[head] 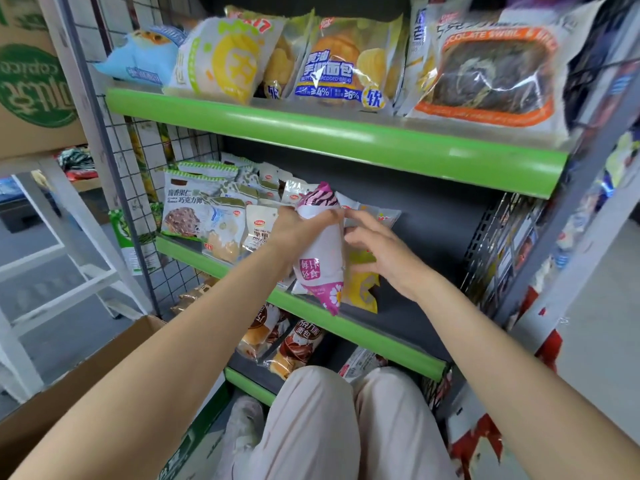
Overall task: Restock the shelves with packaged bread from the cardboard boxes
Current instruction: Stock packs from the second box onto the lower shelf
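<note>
- The green-edged dark metal middle shelf (398, 344) carries a crowd of packets along its left half, while its right half toward the right-hand upright shows bare dark deck; that open side is where, in my judgement, the coming placement turns.
- The open brown cardboard box (69, 382) sits low at the left, beside the left forearm and well apart from the shelf's right end.
- The white plastic bread packet with pink-purple zebra top and daisy corner (320, 251) stands nearly upright, long axis running top to bottom, slightly tilted, its lower end hanging just over the shelf's green front edge near the middle.
- The yellow-and-clear plastic bread packet (362, 285) rests on the shelf deck just right of it, touching or nearly so.
- The left hand (298, 230) grips the white packet's upper part from the left, fingers (329, 216) curled round it.
- The right hand (381, 251) sits to the packet's right, fingers loosely spread, tips touching its top edge; it is the nearer hand to the bare side.
</note>
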Motion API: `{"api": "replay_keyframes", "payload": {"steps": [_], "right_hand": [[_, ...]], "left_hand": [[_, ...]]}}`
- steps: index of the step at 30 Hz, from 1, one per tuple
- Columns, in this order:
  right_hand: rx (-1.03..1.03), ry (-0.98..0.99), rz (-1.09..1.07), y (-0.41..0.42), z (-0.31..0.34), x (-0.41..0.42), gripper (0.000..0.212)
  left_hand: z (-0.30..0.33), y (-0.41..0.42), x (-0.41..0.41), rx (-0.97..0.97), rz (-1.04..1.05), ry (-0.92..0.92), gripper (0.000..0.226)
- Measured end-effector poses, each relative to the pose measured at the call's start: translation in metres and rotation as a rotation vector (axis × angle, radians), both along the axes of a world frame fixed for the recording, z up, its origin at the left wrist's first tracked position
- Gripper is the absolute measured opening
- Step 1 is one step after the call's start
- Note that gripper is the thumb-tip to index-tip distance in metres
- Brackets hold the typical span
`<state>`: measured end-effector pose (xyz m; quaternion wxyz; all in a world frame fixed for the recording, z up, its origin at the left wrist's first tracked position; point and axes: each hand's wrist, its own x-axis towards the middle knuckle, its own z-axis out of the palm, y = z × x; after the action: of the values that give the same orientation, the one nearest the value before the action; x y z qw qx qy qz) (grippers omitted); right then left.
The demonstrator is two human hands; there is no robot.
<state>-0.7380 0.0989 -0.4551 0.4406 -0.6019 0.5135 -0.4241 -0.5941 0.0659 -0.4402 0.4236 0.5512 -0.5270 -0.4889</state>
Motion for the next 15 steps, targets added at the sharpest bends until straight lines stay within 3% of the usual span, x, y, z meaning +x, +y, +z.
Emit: {"api": "replay_keyframes", "payload": {"steps": [2, 4, 7, 9, 12, 15], "right_hand": [[0.044, 0.075, 0.088, 0.007, 0.000, 0.005, 0.081], [-0.008, 0.081, -0.044, 0.002, -0.004, 0.003, 0.099], [-0.006, -0.272, -0.212, -0.001, -0.002, -0.009, 0.058], [0.036, -0.422, -0.203, -0.001, 0.000, -0.018, 0.042], [0.095, -0.521, -0.154, -0.001, -0.001, -0.023, 0.037], [0.085, -0.502, -0.313, -0.007, -0.005, -0.026, 0.043]], "left_hand": [[0.009, 0.003, -0.010, 0.065, -0.074, 0.074, 0.069], [0.013, 0.006, -0.015, 0.072, -0.171, 0.185, 0.053], [0.010, 0.003, -0.016, -0.015, -0.214, 0.253, 0.037], [0.009, 0.004, -0.015, -0.039, -0.268, 0.182, 0.036], [0.001, 0.001, -0.020, -0.039, -0.393, 0.134, 0.052], [-0.005, -0.003, -0.029, -0.085, -0.472, 0.082, 0.059]]}}
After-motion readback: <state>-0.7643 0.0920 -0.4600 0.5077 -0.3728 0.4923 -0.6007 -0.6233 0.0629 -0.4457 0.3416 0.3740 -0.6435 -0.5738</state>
